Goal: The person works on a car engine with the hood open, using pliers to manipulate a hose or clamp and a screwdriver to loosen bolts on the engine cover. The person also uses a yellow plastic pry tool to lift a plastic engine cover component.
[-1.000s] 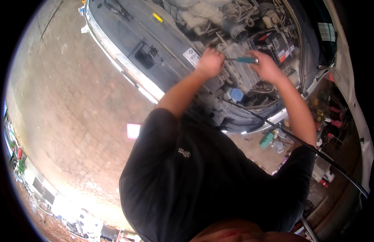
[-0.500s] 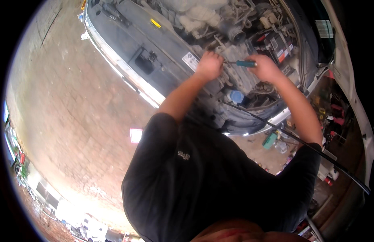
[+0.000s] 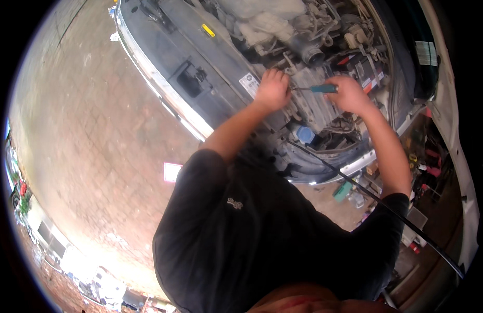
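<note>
The person leans over the open engine bay of a car, both hands among the parts. The right hand (image 3: 351,95) has its grip closed around a screwdriver (image 3: 323,89), holding it by the end of the teal handle. The screwdriver lies nearly level above a dusty grey box (image 3: 312,107) in the engine bay, its thin shaft pointing left toward the other hand. The left hand (image 3: 273,91) is bent over the near edge of the engine parts, its fingers curled down beside the shaft's tip. What lies under those fingers is hidden, so I cannot tell whether that grip is grasping anything, nor whether the tip touches the fingers.

Just left of the left hand, a white label (image 3: 249,83) sits on the dark front panel (image 3: 223,62), and a yellow label (image 3: 208,30) sits farther up the same panel. Above the screwdriver is the round open end of a black hose (image 3: 313,55). A battery (image 3: 364,73) stands just beyond the right hand. Below the screwdriver is a blue cap (image 3: 305,135), and a black rod (image 3: 387,206) runs from near it, slanting down to the right past the right sleeve (image 3: 379,229).
</note>
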`<action>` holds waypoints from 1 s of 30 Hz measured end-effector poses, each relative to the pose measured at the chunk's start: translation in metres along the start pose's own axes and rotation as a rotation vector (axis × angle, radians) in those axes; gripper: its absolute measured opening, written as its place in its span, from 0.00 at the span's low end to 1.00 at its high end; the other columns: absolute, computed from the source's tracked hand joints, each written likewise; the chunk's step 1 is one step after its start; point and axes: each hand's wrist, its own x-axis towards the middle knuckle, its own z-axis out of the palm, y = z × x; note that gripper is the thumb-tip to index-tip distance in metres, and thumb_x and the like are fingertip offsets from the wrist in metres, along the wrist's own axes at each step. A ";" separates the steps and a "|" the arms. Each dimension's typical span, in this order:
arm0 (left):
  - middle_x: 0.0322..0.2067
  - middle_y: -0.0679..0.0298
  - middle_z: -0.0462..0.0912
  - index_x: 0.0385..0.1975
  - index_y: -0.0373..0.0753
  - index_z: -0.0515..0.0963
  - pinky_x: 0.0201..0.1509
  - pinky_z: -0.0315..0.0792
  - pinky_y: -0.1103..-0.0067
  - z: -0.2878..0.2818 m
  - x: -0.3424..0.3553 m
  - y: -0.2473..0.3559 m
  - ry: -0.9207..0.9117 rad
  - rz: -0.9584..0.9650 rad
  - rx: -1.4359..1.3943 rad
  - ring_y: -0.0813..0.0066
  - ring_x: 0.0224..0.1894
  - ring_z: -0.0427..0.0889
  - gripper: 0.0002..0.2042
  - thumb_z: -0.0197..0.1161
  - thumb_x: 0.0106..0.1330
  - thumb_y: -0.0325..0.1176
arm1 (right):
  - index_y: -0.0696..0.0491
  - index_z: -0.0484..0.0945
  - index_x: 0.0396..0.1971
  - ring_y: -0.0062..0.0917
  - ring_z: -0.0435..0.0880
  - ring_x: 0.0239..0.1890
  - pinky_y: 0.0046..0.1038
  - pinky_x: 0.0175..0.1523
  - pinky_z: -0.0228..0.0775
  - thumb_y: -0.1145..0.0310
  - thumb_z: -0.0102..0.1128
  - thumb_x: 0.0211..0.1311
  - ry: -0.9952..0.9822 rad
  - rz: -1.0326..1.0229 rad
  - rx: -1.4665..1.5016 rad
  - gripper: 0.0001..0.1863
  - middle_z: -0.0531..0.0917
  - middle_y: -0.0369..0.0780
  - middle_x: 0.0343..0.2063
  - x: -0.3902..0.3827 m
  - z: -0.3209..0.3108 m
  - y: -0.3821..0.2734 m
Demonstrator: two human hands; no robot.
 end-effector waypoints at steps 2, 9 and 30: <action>0.48 0.52 0.77 0.47 0.34 0.75 0.68 0.60 0.60 0.000 0.000 0.000 0.002 -0.030 0.020 0.51 0.59 0.70 0.22 0.65 0.53 0.37 | 0.59 0.83 0.38 0.25 0.76 0.25 0.30 0.36 0.71 0.67 0.73 0.54 0.037 0.177 0.184 0.15 0.80 0.42 0.22 0.002 -0.013 -0.008; 0.49 0.51 0.78 0.44 0.32 0.77 0.68 0.59 0.60 0.004 0.003 0.000 -0.020 -0.028 0.064 0.52 0.61 0.70 0.20 0.65 0.53 0.38 | 0.59 0.84 0.36 0.32 0.82 0.28 0.32 0.38 0.73 0.60 0.73 0.53 0.151 0.275 0.155 0.18 0.83 0.45 0.24 0.027 0.003 0.003; 0.50 0.51 0.77 0.44 0.32 0.76 0.69 0.58 0.59 0.001 0.004 0.002 -0.041 -0.042 0.057 0.52 0.61 0.70 0.21 0.65 0.53 0.39 | 0.59 0.84 0.37 0.25 0.81 0.27 0.29 0.39 0.74 0.63 0.74 0.53 0.125 0.280 0.232 0.17 0.84 0.44 0.25 0.039 0.015 0.012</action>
